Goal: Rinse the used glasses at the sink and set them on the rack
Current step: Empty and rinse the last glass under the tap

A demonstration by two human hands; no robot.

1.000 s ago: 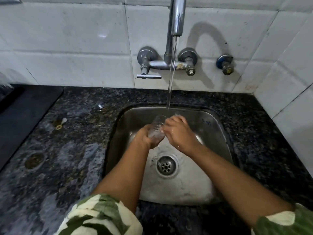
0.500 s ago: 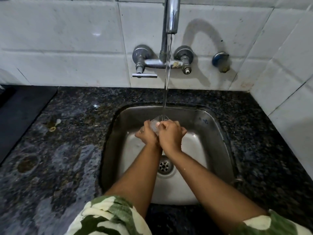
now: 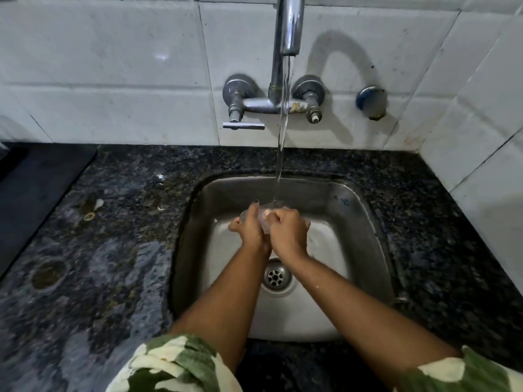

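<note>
Over the sink (image 3: 365, 222), mid-basin — both hands clasping glass (image 3: 263, 219), walls clear.

Place: a home kitchen, at the washing-up corner.
Sink: steel basin (image 3: 353, 222) sunk into a dark speckled stone desk (image 3: 113, 250).
Tap: wall-mounted chrome mixer (image 3: 285, 38), water running.
Walls: white tiles (image 3: 99, 66) meeting at a corner.

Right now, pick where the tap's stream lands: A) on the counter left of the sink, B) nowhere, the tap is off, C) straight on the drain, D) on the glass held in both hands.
D: the stream falls from the spout onto the glass gripped between the left hand and the right hand, above the drain.
</note>
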